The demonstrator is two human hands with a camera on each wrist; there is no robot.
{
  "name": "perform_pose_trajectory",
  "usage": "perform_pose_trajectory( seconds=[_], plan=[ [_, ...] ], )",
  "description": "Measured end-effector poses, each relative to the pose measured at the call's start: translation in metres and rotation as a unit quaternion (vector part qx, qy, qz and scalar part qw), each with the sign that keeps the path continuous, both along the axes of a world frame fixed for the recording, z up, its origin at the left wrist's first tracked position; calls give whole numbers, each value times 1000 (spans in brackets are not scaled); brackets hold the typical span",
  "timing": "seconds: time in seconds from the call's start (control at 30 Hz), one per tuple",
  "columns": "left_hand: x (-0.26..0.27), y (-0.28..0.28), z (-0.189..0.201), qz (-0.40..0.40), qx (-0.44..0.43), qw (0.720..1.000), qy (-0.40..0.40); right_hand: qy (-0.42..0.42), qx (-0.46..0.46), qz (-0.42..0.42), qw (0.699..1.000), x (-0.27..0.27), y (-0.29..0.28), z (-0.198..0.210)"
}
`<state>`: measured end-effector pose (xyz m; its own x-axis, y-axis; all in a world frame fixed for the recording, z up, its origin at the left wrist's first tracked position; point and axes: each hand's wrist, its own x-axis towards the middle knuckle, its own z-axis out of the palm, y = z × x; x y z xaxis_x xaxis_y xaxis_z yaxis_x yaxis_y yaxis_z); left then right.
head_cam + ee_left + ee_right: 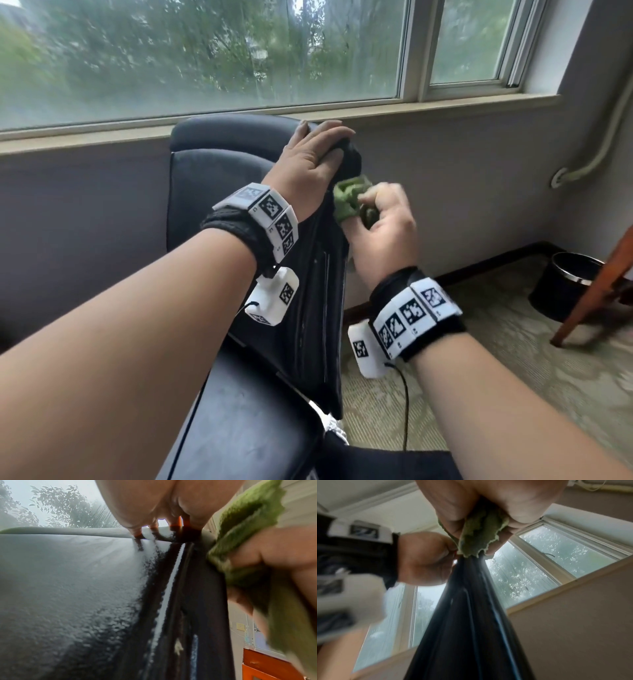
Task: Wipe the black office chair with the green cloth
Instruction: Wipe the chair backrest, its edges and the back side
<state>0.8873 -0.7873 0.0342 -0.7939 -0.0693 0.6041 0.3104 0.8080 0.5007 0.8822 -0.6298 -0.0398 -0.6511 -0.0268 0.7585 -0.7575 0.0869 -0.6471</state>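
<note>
Black padding fills the middle of the head view: the chair (212,178) stands under the window (205,58), its backrest turned edge-on. The left hand (308,161) lies over the backrest's top corner, fingers wrapped across the edge and gripping it. Just at 4 o'clock from that hand, the right hand (380,226) clutches the bunched green cloth (349,202), pressing it against the backrest's side edge below the left hand. A dark bin (561,284) sits on the carpet (496,359) at 3 o'clock, beside a wooden leg (592,291).
</note>
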Motion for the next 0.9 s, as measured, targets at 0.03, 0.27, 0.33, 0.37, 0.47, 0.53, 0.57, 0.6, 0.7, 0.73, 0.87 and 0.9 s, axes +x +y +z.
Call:
perform_pose_trajectory(
  seconds=[0.03,0.27,0.33,0.37,0.47,0.53,0.57,0.6,0.7,0.73,0.87,0.9],
  plan=[
    [-1,1,-1,1,4,1000,0,-10,18,1,1000,4,3,-10],
    [4,2,1,-8,8,1000,11,3,47,4,999,-5,5,23],
    [8,2,3,-14,-5,1000,11,9,20,-4,1000,-10,0,37],
    [9,2,4,-13,-9,1000,7,7,19,-9,1000,-10,-1,38],
    [13,5,4,5,-29,999,-15,-3,34,-2,999,0,1,19],
    [16,8,-3,17,-27,999,-28,-20,81,1,997,9,6,-9],
    [18,9,-9,20,-19,999,-31,-33,113,7,993,13,8,-26],
    [21,10,-16,21,-14,999,-32,-47,142,17,989,16,10,-44],
    [29,9,-34,29,-9,999,-25,-87,190,50,977,21,13,-77],
    [31,8,-38,32,-9,999,-25,-98,195,57,974,20,13,-77],
    [40,3,-48,44,-25,998,-35,-129,113,67,983,2,5,-42],
    [42,1,-50,46,-34,998,-35,-127,76,59,987,-4,0,-30]
  ],
)
